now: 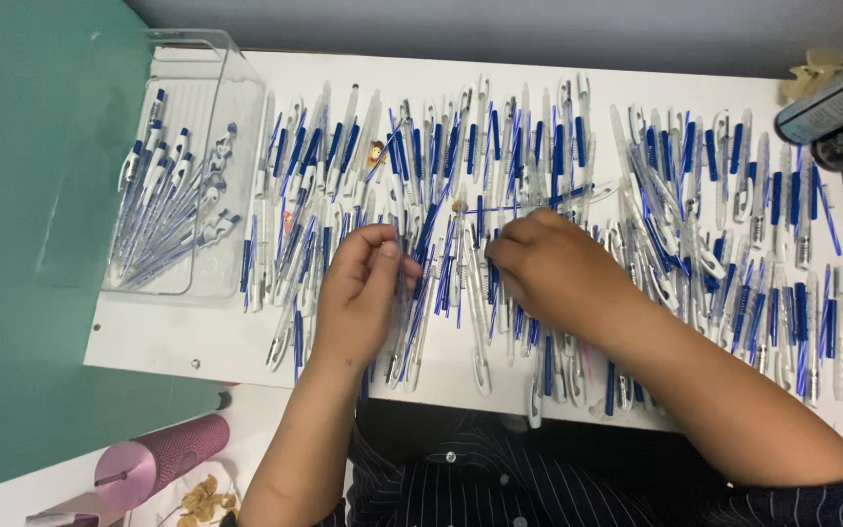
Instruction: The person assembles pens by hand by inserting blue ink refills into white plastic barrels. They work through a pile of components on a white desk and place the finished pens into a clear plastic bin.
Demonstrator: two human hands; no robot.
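Both hands (pixel 368 283) (pixel 548 263) rest on pens (pixel 441 195) lying lengthwise away.

**What I count on my table**

I have two hands at work: my left hand (pixel 363 283) and my right hand (pixel 543 263), both over the pens. There is one white board (pixel 178 342) under everything. On it stands one clear plastic tray (pixel 221 93). The pens (pixel 695 215), blue and white, are too many to count exactly; I see many dozens on the board, and about a dozen more inside the tray. At the right edge there is one dark bottle (pixel 831 102). At the lower left there is one pink cylinder (pixel 163 459).
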